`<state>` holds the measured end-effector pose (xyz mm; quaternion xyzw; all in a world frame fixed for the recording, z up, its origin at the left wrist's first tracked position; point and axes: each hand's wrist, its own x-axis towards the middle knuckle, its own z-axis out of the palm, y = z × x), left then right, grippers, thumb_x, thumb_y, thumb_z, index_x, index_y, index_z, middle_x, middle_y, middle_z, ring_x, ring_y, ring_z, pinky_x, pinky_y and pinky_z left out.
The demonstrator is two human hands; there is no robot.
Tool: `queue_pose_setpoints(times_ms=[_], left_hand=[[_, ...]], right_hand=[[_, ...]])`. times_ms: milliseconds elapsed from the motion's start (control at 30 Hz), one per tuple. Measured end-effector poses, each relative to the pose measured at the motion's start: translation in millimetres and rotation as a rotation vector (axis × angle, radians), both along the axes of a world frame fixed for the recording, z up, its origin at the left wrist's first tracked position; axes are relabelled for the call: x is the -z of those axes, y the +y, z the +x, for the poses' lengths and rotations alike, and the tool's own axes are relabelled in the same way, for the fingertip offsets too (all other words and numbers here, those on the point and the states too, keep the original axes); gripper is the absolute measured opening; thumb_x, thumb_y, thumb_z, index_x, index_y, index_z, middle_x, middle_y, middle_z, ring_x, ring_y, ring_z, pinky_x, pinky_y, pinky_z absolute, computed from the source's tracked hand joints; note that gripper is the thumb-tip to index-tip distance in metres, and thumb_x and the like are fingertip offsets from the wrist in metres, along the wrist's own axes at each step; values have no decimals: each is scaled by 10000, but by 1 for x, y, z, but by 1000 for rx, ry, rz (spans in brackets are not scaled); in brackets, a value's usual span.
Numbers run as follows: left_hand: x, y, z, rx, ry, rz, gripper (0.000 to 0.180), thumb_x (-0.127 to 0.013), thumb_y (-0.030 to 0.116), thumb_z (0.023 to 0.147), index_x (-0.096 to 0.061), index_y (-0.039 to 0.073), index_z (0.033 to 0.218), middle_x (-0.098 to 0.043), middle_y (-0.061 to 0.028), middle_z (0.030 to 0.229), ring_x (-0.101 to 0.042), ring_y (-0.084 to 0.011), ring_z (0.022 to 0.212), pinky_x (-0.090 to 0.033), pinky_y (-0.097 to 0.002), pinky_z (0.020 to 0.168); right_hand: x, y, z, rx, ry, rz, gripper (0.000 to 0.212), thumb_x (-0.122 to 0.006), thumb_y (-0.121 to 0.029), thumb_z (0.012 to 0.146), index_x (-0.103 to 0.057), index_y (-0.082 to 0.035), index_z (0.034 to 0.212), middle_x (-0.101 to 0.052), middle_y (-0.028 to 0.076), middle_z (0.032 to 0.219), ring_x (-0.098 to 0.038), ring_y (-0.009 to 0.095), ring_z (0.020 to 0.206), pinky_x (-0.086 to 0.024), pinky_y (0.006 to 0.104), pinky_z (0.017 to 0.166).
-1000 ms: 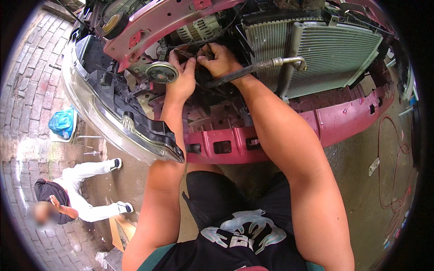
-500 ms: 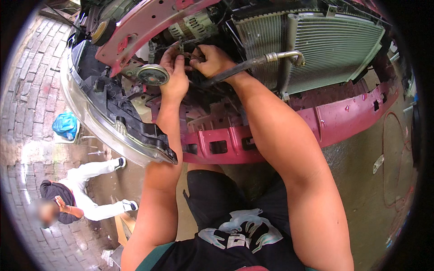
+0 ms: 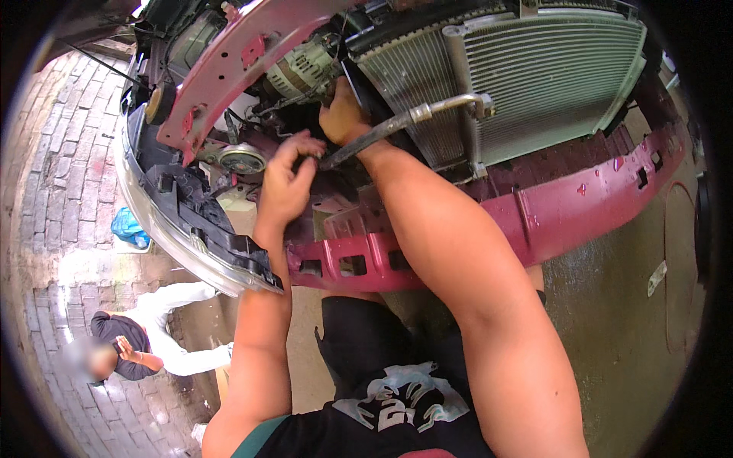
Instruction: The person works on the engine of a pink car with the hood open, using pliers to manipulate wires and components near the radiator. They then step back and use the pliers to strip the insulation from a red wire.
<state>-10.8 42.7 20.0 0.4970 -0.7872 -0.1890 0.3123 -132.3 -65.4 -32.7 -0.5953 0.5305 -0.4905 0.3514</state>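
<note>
Close together half a second earlier, our hands now part: the left hand (image 3: 286, 183), fingers loosely spread, drops back beside the round horn (image 3: 242, 159), while the right hand (image 3: 343, 118) (we cannot tell its fingers' grip) reaches beside the alternator (image 3: 296, 74), behind a black hose (image 3: 372, 142).

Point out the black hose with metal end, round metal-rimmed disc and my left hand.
Black hose with metal end (image 3: 390, 128), head view: black stretch.
Round metal-rimmed disc (image 3: 242, 159), head view: face centre.
Your left hand (image 3: 286, 183), head view: back.
</note>
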Motion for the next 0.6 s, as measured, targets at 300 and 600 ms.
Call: queue_pose_setpoints(times_ms=[300, 600], left_hand=[[21, 45, -2, -253, 31, -224, 111, -602, -59, 818, -594, -10, 917, -675, -144, 1012, -632, -265, 1069, -451, -366, 976], [21, 46, -4, -270, -61, -227, 97, -606, -39, 712, -586, -22, 806, -667, -157, 836, -681, -277, 825, -516, -335, 775]], right_hand=[[48, -21, 33, 151, 328, -324, 555, -663, -57, 777, -431, 59, 1267, -545, 300, 1217, -484, 453, 1218, -357, 479, 1062], [9, -3, 11, 88, 72, -152, 607, -655, -52, 781, -450, 45, 1345, -499, 291, 1341, -437, 444, 1306, -300, 460, 1139]])
